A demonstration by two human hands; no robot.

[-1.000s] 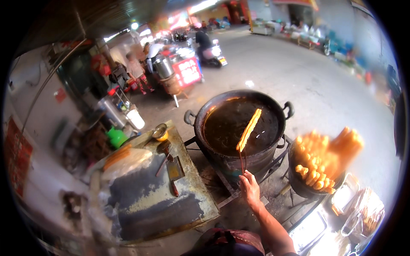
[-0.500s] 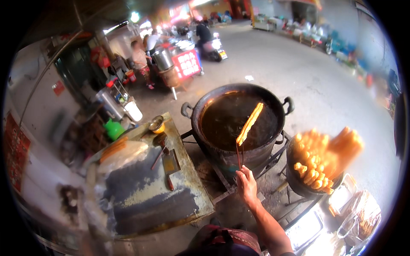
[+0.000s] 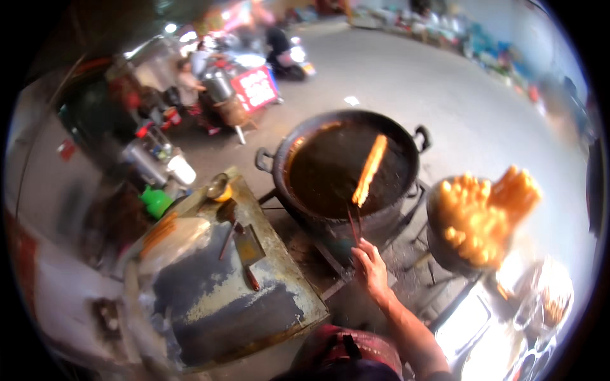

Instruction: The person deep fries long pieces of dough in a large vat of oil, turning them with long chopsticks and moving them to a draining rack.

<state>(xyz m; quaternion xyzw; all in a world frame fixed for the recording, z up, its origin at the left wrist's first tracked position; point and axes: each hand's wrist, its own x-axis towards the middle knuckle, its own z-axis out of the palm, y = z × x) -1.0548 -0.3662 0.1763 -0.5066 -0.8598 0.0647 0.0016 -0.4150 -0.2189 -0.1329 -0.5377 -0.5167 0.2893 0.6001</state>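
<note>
My right hand [image 3: 370, 263] is closed round a pair of long dark chopsticks [image 3: 354, 223]. Gripped by their far ends is one golden fried dough stick [image 3: 370, 170], slanting up and away above the dark oil [image 3: 321, 174]. The oil fills a big black two-handled wok [image 3: 279, 168] on a metal stand. To the right, a dark round container [image 3: 440, 244] is heaped with fried dough sticks [image 3: 480, 219], somewhat blurred. My left hand is out of the picture.
On the left a worn worktable [image 3: 260, 311] carries a cleaver [image 3: 248, 246], a small metal bowl [image 3: 219, 188] and plastic sheeting [image 3: 175, 238]. Shiny trays [image 3: 467, 324] and a plastic bag [image 3: 546, 295] lie at lower right. People [image 3: 190, 89] stand by a far stall with a red sign [image 3: 254, 87].
My view has shifted slightly, so most of the surroundings sit higher and further left. The dough stick is still held over the oil by the chopsticks in my right hand.
</note>
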